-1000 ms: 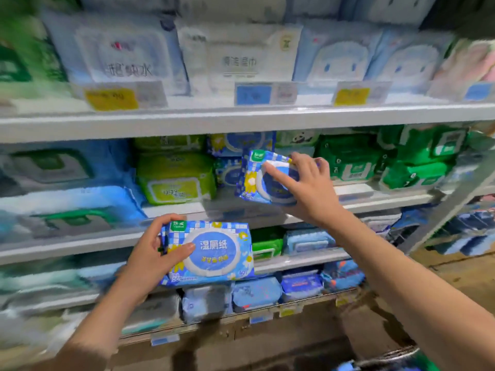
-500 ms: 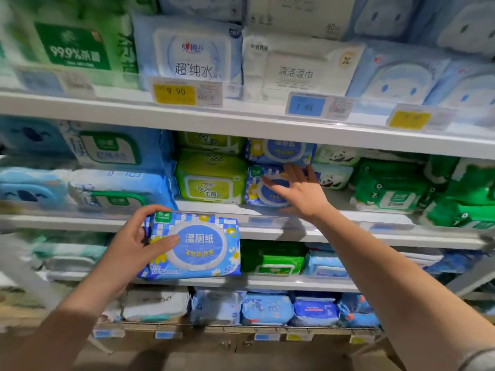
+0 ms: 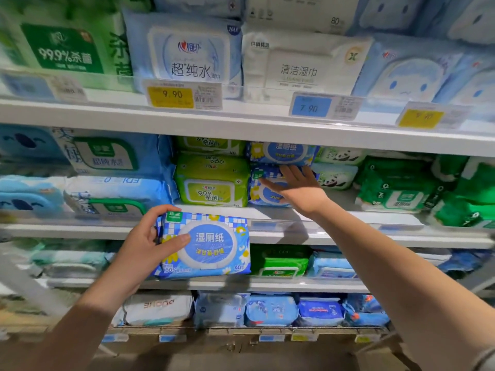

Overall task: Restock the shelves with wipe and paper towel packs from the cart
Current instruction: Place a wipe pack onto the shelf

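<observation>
Shelf [image 3: 348, 232], right hand [image 3: 297, 190] seemingly pressing shelved pack [image 3: 262, 196], left hand [image 3: 144, 245] gripping blue pack [image 3: 211, 247]

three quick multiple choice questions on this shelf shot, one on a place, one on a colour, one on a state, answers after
1. Where is the shelved pack that the right hand presses?
A) on the top shelf
B) on the second shelf down, between the lime green pack and the panda packs
C) in a cart

2. What colour is the 7.90 price tag?
A) yellow
B) red
C) blue

3. What is the left hand doing?
A) gripping the held pack in front of the shelves
B) hanging empty
C) pressing a price tag

Answers:
1 B: it has lime green on its left and pandas on its right.
2 C: the number stands on a blue field.
3 A: the thumb lies on the pack's front and the fingers wrap its left end.
</observation>
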